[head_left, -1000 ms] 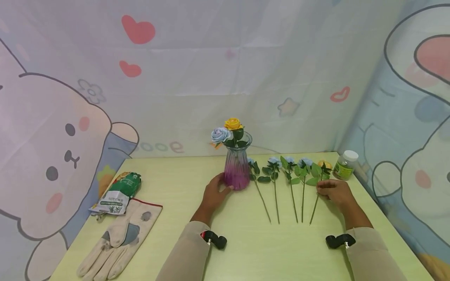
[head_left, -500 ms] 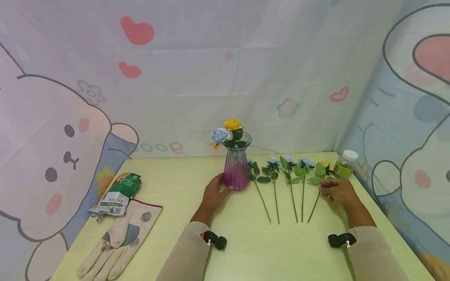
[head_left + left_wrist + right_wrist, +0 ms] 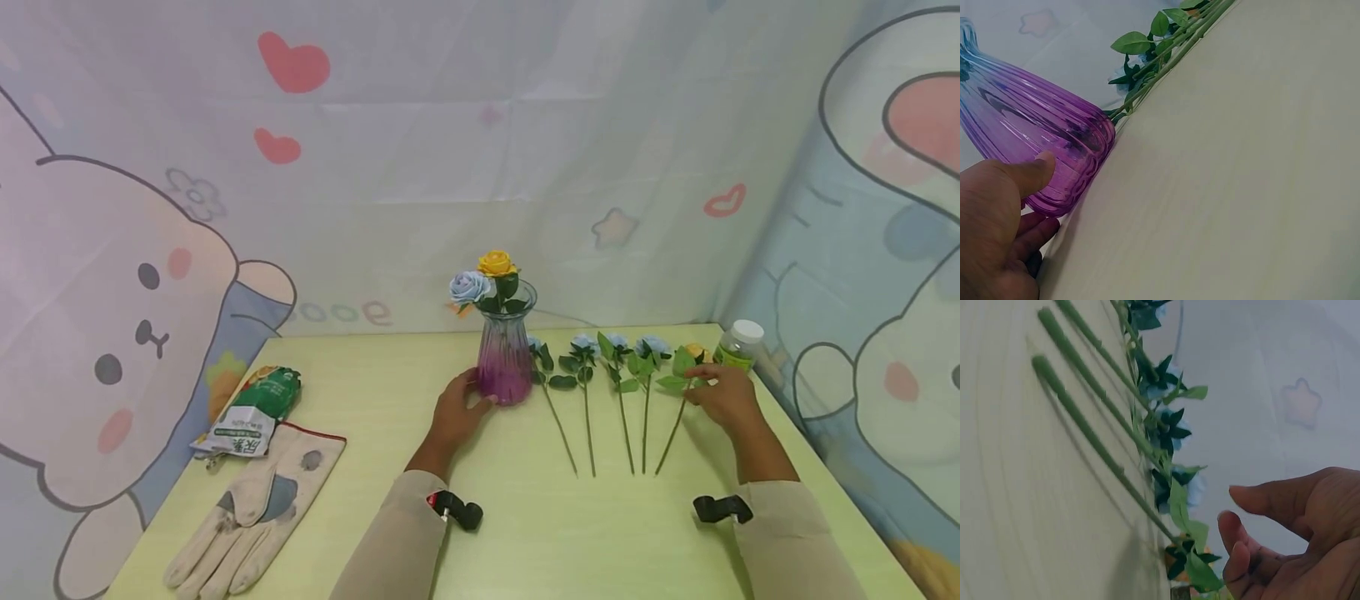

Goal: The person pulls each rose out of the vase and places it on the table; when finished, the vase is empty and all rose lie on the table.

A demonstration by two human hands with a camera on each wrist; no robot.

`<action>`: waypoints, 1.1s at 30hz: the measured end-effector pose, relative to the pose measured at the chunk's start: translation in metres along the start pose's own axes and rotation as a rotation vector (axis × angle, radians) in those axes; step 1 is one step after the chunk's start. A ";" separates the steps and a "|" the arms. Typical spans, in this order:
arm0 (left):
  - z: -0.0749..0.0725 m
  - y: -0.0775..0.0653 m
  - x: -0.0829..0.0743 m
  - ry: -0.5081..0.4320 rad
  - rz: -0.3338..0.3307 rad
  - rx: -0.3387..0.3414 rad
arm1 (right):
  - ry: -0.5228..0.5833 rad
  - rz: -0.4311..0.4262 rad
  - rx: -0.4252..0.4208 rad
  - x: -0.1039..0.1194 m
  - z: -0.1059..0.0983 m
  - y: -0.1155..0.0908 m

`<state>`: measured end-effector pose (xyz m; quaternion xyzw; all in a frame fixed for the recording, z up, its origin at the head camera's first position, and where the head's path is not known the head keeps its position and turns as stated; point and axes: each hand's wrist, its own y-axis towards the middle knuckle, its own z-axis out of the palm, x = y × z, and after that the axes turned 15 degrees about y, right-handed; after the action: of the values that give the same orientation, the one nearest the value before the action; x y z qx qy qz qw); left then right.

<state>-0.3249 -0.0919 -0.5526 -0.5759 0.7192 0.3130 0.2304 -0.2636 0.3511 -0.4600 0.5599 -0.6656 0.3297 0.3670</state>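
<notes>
My left hand [image 3: 457, 408] holds the base of a ribbed glass vase [image 3: 506, 358], purple below and bluish above. Its thumb lies against the purple glass [image 3: 1079, 144] in the left wrist view. A light blue rose [image 3: 469, 287] and a yellow rose [image 3: 497, 263] stand in the vase. Over at the right, my right hand [image 3: 722, 395] hovers beside the stem of another yellow rose [image 3: 696, 353] lying on the table. In the right wrist view, thumb and fingers of that hand [image 3: 1291, 544] are apart, with nothing between them.
Several blue roses [image 3: 585, 346] lie in a row between vase and right hand, stems toward me. A white-capped jar [image 3: 738, 343] stands at the back right corner. At left lie a green and white packet [image 3: 255, 412] and a work glove [image 3: 258, 508].
My right hand nudged the lying yellow rose slightly to the right, then let go of its stem and rose a little. The left hand and vase stay put.
</notes>
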 end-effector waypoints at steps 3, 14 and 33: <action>-0.002 0.000 -0.001 0.002 -0.009 -0.003 | 0.044 -0.034 0.018 0.009 0.010 0.001; -0.019 -0.001 -0.024 -0.136 -0.060 -0.047 | 0.276 -0.056 0.087 0.039 0.048 0.006; -0.071 0.009 -0.092 -0.389 -0.013 -0.234 | 0.394 -0.122 0.204 0.066 0.132 0.008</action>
<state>-0.3104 -0.0792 -0.4377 -0.5321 0.6165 0.4978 0.2983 -0.2938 0.2070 -0.4718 0.5581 -0.5093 0.4755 0.4506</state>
